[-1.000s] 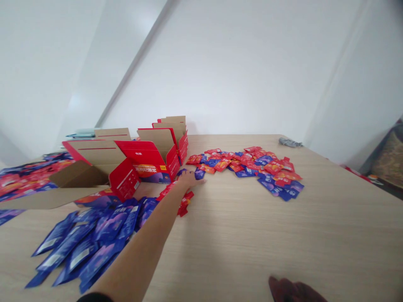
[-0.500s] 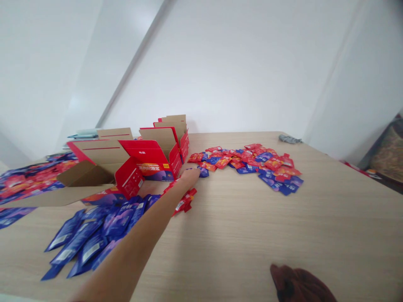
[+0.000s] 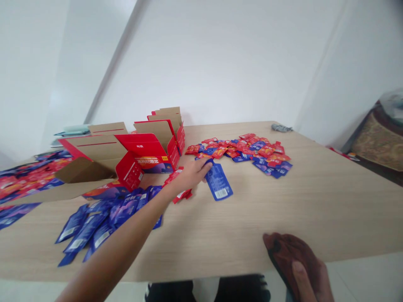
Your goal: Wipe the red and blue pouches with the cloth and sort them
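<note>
My left hand [image 3: 192,173] reaches over the middle of the table. It is closed on the top end of a blue pouch [image 3: 219,182], whose barcode end hangs towards me. Just under that wrist lie a few red pouches [image 3: 181,195]. Blue pouches [image 3: 103,218] are heaped below my left forearm, partly covered by it. At the table's front edge my right hand [image 3: 310,277] grips a dark reddish-brown cloth [image 3: 289,249], thumb on top. Beyond my left hand spreads a mixed pile of red and blue sachets [image 3: 245,150].
Open red cartons [image 3: 154,161] stand in a row at the left, flaps raised. The nearest carton [image 3: 129,172] has its flaps spread wide. More red and blue sachets [image 3: 28,184] lie at far left. A grey crumpled item [image 3: 281,128] rests at the back right edge.
My left hand has drawn back from near the sachet pile, now with a blue pouch in it. The view has shifted, and my right hand now shows on the cloth.
</note>
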The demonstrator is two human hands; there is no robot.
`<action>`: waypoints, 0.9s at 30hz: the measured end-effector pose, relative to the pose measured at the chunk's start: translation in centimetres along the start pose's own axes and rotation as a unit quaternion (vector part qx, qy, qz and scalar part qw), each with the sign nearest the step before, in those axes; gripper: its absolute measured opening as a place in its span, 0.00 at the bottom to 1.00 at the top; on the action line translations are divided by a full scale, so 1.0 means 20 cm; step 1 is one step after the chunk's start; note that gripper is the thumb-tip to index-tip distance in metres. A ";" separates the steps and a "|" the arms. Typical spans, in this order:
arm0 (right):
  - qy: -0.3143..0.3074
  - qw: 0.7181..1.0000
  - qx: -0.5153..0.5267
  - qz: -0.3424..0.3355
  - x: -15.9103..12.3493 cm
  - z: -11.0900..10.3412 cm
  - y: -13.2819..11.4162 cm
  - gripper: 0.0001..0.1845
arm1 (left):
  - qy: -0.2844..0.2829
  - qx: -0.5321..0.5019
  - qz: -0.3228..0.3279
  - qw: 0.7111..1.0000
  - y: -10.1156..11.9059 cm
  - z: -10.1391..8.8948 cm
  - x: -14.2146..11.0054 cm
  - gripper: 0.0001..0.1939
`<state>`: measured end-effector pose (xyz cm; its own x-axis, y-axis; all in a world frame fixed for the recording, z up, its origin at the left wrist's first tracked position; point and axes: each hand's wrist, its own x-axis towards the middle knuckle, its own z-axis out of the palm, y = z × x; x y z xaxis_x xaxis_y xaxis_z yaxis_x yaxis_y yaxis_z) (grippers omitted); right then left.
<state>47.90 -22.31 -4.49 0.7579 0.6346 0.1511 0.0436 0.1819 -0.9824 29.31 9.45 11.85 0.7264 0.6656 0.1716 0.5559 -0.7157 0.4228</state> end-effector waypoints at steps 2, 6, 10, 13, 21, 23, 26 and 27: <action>-0.025 0.998 0.042 0.042 -0.01 0.02 -0.04 0.29 | -0.074 -0.054 0.034 0.995 0.06 0.06 -0.10 0.20; -0.066 0.992 0.090 0.066 0.00 0.05 -0.08 0.29 | -0.167 -0.111 0.065 0.978 0.11 0.26 -0.23 0.16; -0.041 0.996 0.067 0.039 0.02 0.03 -0.04 0.32 | -0.149 -0.098 0.043 0.983 0.06 0.45 -0.28 0.14; -0.062 0.997 0.031 0.024 0.03 -0.01 0.00 0.32 | -0.105 -0.067 0.010 0.992 0.01 0.54 -0.29 0.11; -0.058 0.995 -0.082 -0.003 0.06 -0.09 0.04 0.33 | 0.027 -0.015 0.004 0.999 0.11 0.57 -0.60 0.21; -0.057 0.992 -0.111 -0.007 0.05 -0.08 0.04 0.33 | 0.026 -0.011 0.031 0.999 0.15 0.57 -0.77 0.22; -0.037 0.985 -0.167 -0.005 0.04 -0.08 0.02 0.36 | 0.019 0.043 0.111 0.993 0.18 0.62 -0.99 0.24; -0.024 0.981 -0.193 0.002 0.04 -0.08 0.01 0.37 | 0.022 0.063 0.133 0.989 0.18 0.64 -1.04 0.26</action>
<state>49.64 -22.92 -4.72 0.7272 0.6715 0.1424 0.2900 -0.1125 -0.9504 21.41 -9.74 -1.50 0.8363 0.4577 0.3020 0.3960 -0.8850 0.2448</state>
